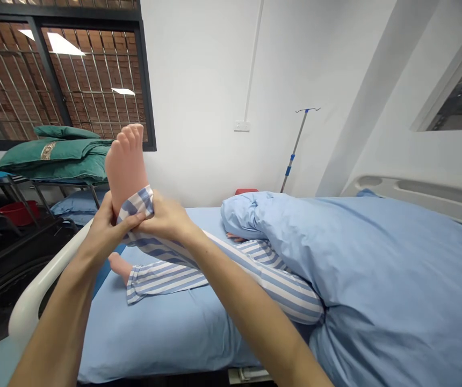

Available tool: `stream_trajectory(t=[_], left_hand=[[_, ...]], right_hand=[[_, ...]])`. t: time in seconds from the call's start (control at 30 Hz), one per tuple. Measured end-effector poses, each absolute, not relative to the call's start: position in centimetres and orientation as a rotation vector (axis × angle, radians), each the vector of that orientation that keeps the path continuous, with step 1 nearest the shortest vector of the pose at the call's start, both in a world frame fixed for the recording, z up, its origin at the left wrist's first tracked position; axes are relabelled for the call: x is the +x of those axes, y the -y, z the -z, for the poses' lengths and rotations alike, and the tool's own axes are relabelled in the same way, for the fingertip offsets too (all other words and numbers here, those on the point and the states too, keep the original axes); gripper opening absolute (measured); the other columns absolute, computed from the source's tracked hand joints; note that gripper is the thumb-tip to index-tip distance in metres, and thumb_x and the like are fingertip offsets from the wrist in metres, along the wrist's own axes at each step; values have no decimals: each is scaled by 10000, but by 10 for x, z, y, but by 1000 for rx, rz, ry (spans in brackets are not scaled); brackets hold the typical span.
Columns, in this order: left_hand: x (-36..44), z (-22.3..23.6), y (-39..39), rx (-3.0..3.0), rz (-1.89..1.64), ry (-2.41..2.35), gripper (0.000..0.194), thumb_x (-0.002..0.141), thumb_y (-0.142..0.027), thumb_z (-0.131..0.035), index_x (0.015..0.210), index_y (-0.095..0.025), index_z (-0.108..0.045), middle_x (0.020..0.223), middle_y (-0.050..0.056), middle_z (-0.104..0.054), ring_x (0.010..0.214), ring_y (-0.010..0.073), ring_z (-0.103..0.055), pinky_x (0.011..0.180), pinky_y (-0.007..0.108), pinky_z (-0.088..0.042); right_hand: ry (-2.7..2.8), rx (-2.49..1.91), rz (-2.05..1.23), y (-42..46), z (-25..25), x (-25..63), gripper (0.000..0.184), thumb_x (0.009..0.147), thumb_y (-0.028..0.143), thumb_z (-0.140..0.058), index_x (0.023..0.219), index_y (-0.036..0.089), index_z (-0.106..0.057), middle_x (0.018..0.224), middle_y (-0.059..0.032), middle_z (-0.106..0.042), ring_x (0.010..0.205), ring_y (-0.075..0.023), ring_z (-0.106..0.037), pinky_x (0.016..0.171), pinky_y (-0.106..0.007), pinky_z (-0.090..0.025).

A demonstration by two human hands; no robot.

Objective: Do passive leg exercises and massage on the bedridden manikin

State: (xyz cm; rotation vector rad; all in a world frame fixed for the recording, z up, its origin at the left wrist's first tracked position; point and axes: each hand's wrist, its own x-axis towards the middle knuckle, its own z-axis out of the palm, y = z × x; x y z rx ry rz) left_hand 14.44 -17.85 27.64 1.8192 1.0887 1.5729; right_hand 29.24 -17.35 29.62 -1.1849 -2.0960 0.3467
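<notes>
at the near side of the bed, a person's two bare hands are busy with a mannequin's raised leg [255,279]. the left hand [108,232] and the right hand [165,219] are both closed on the striped cuff [136,203] just below the bare foot [126,161], their fingers curled over the cloth and almost meeting. the leg is held up at that grip, well clear of the blue sheet [154,338].

the step in hand looks like working the cuff at the ankle. from this hold, the next move seems to call for a firm, even grip on the cloth, as the hands appear to bear the leg's weight at this end.

the toes point up toward the ceiling. the leg's long axis slants up from under the blue duvet [360,258], across the bed toward the left of the view, and the foot stands near the white bed rail [41,279]. the other foot [117,267] lies low on the sheet, in its own striped cuff [162,279]. beyond the bed stand an iv pole [297,145] and a pile of green bedding [53,153].
</notes>
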Motion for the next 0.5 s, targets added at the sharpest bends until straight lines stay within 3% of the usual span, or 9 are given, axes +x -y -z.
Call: stream_trajectory(t=[0.2,0.33,0.5], left_hand=[[118,-241,172,1694,-1534,-1158,478,651,-345,-694,1070,-228,-498,940,-6,-572,835,139,-537,648,208,-445],[86,-190,165,1525,-1476,-1199,448,621,-354,-705,999,-187,-531,916,10,-612,833,176,-575,670,251,-473],[56,-115,161,1165,-1420,-1244,581,544,-381,-737,1048,-153,-559,965,67,-665,896,248,-621,728,317,-514]], right_hand=[[2146,-1198,-372,166,-268,268,547,598,483,-603,1035,200,-437,866,-21,-611,730,-210,-589,531,-262,-400],[2222,-1254,-376,154,-224,234,527,591,492,-603,1002,205,-439,912,-47,-624,757,-237,-612,547,-283,-422],[2331,-1348,-389,137,-150,190,589,585,482,-591,1068,189,-425,969,-93,-627,814,-278,-628,625,-362,-476]])
